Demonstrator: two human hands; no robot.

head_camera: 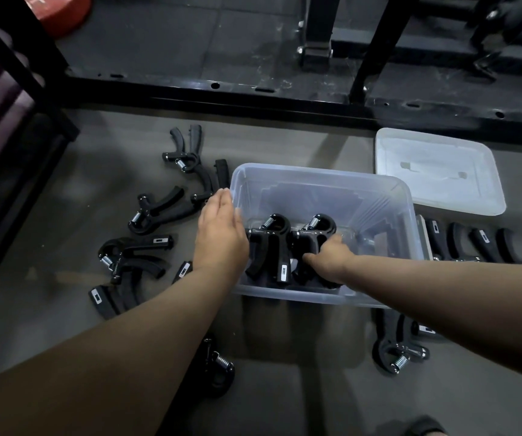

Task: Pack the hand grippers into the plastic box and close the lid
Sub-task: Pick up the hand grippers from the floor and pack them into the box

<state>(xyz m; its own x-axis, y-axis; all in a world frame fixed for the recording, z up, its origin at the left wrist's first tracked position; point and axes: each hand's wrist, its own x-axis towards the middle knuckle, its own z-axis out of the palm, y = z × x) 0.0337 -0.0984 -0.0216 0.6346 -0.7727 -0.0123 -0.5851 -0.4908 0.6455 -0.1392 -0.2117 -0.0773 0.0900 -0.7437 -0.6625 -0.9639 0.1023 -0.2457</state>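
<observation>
Fingers of right hand [328, 258] clasp a hand gripper [314, 234] inside plastic box [388, 196]; left hand [220, 231] rests flat, released.

No text can be read; small white labels sit on the handles of the hand grippers [270, 247], one inside the plastic box [322, 184], their print too small to make out

A gym: rubber floor tiles [165, 42], black steel rack frame [253, 92], red weight plate [64, 14].
</observation>
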